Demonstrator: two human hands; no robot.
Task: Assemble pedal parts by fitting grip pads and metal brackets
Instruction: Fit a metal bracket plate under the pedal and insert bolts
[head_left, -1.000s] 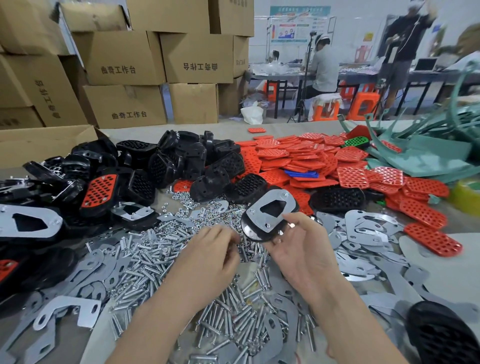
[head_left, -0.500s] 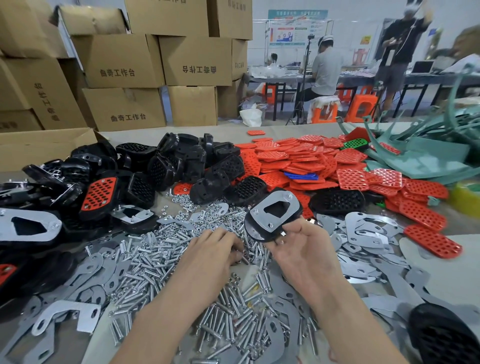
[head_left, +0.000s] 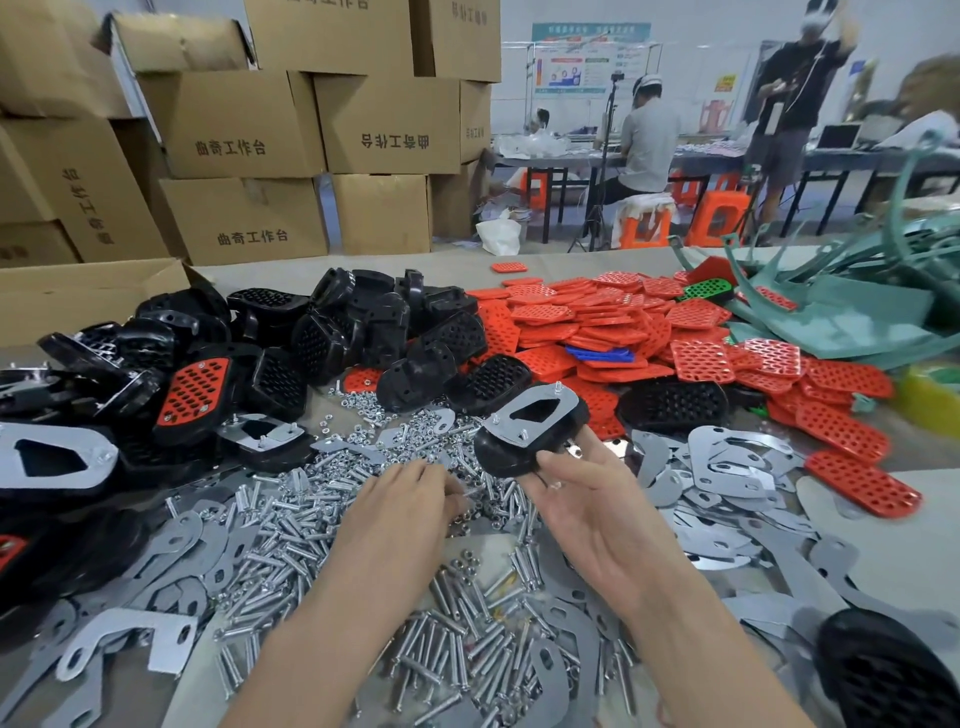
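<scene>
right grip (head_left: 587, 509) clasps black pedal (head_left: 498, 458) topped by metal bracket (head_left: 569, 404) | left grip (head_left: 400, 504) among bolts (head_left: 291, 525), state cannot tell

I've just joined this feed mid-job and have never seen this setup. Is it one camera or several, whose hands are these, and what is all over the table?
There is no machine here. A person works with bare hands, and the single picture comes from a camera worn on their head, looking forward and down. The right hand grips a black pedal with a metal bracket sitting on top. The left hand has its fingers down in the pile of bolts and nuts; whether it has pinched one cannot be seen. On the table lie black pedal bodies to the left, red grip pads further back, and loose flat brackets to the right.
</scene>
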